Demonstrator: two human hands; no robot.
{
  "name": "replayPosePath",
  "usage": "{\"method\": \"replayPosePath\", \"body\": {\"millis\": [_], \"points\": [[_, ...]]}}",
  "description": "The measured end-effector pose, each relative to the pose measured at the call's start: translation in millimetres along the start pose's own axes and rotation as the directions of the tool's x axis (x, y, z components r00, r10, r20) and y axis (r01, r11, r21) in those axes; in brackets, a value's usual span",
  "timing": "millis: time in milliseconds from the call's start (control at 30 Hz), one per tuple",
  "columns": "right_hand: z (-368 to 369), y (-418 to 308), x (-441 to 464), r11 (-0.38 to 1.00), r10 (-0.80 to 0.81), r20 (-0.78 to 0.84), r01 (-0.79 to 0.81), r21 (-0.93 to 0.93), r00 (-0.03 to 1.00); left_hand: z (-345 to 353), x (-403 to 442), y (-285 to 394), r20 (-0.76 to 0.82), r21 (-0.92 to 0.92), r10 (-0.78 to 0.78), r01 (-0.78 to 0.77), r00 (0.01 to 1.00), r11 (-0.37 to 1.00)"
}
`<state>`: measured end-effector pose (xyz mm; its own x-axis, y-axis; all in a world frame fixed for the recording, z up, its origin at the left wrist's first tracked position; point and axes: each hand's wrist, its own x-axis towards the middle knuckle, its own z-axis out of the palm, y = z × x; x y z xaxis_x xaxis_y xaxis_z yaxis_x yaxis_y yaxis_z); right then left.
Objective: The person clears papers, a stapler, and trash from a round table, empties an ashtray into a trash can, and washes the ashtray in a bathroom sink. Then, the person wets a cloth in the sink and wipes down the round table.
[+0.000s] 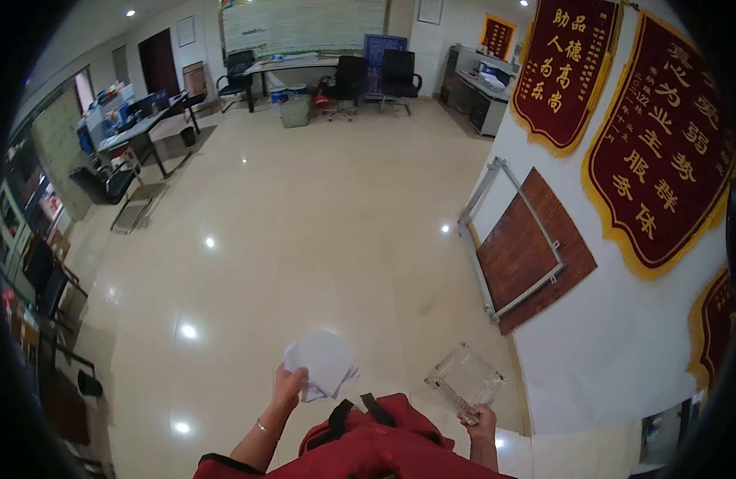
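My left hand (289, 383) is closed on several loose white papers (326, 361), which fan out beyond the fingers at the lower middle of the head view. A bracelet circles the left wrist. To the right, my right hand (480, 421) grips the near corner of a clear, see-through square tray (465, 377). Both things are held above the tiled floor, well apart from each other. Between the hands lies the red clothing (380, 439) on my body, with dark straps.
A metal frame (555, 243) and a brown board (519, 247) lean on the right wall, under red banners (663, 144). Desks and black chairs (108, 185) line the left side. At the back are a long table (300, 62), chairs and a grey bin (294, 112).
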<state>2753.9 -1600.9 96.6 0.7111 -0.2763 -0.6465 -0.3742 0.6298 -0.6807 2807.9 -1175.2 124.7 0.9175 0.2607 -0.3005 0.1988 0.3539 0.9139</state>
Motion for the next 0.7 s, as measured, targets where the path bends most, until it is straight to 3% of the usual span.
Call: {"method": "replayPosePath", "body": {"millis": [67, 133, 300, 367, 467, 600, 667, 700], "points": [[33.1, -20.3, 23.8, 0.991, -0.108, -0.122, 0.097, -0.091, 0.987, 31.0, 65.1, 24.8, 0.047, 0.042, -0.003, 0.001, 0.999, 0.999], [49.0, -35.0, 67.1, 0.992, -0.113, -0.147, 0.102, -0.08, 0.983, 68.2, 129.3, 38.9, 0.157, 0.043, 0.008, -0.015, 0.988, 0.999], [125.0, -92.4, 192.9, 0.984, -0.158, -0.184, 0.14, -0.107, 0.97, 149.6, 298.0, 48.3, 0.199, 0.102, -0.01, -0.01, 0.98, 0.995], [159.2, -124.7, 247.9, 0.985, -0.16, -0.209, 0.142, -0.1, 0.965, 173.2, 348.6, 61.6, 0.143, 0.143, -0.043, 0.023, 0.989, 0.99], [227.9, -164.1, 335.1, 0.99, -0.128, -0.116, 0.119, -0.081, 0.985, 211.9, 423.7, 80.0, -0.042, 0.016, 0.067, -0.066, 0.997, 0.998], [326.3, -235.6, 410.5, 0.983, -0.142, -0.09, 0.129, -0.132, 0.986, 218.3, 509.4, 104.1, -0.124, 0.036, 0.046, -0.042, 0.991, 0.998], [378.7, -274.3, 463.0, 0.986, -0.054, 0.101, 0.069, -0.151, 0.993, 241.3, 555.8, 122.4, -0.227, 0.02, 0.064, -0.061, 0.972, 0.998], [406.3, -286.6, 487.7, 0.986, -0.061, 0.099, 0.075, -0.147, 0.993, 243.9, 585.4, 120.3, -0.22, 0.018, 0.066, -0.064, 0.973, 0.998]]}}
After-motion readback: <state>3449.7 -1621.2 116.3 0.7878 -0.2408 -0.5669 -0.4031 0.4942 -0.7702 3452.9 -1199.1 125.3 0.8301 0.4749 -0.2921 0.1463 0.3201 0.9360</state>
